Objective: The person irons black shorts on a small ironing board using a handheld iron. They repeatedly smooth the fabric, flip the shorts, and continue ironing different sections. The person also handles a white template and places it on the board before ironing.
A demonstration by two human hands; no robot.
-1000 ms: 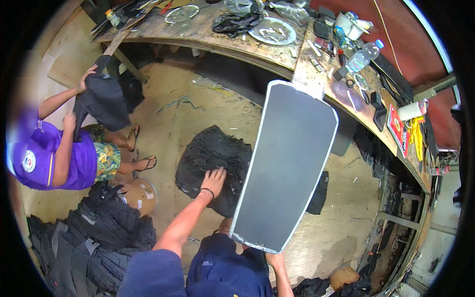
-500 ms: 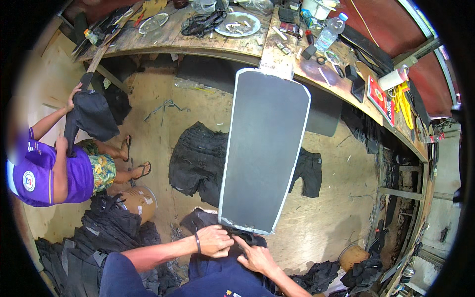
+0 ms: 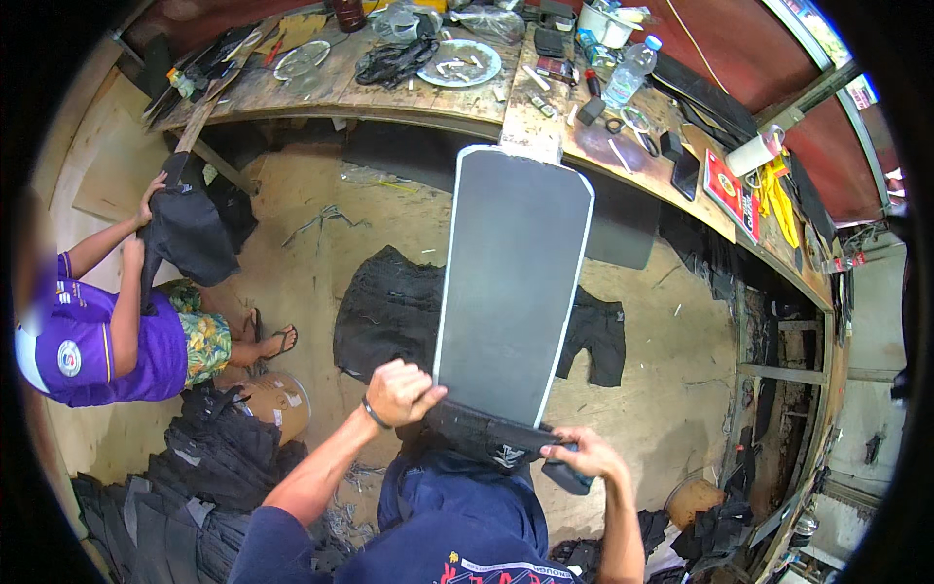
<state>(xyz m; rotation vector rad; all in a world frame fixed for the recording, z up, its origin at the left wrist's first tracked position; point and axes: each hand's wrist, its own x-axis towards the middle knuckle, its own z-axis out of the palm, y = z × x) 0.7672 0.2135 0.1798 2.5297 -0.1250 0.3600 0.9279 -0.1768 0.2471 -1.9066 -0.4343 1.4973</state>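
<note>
Left hand (image 3: 401, 391) and right hand (image 3: 587, 455) pinching black garment (image 3: 484, 438) at board (image 3: 513, 277) base; uneven pull risks bunching, snagging.

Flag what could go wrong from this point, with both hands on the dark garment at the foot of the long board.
1. The long grey board stands tilted with its far end by the cluttered workbench; a hard tug could swing it into the plastic bottle or plate.
2. The left hand and right hand grip the dark garment at its edges only; it may slip or bunch.
3. Black shorts on the floor could snag feet.
</note>
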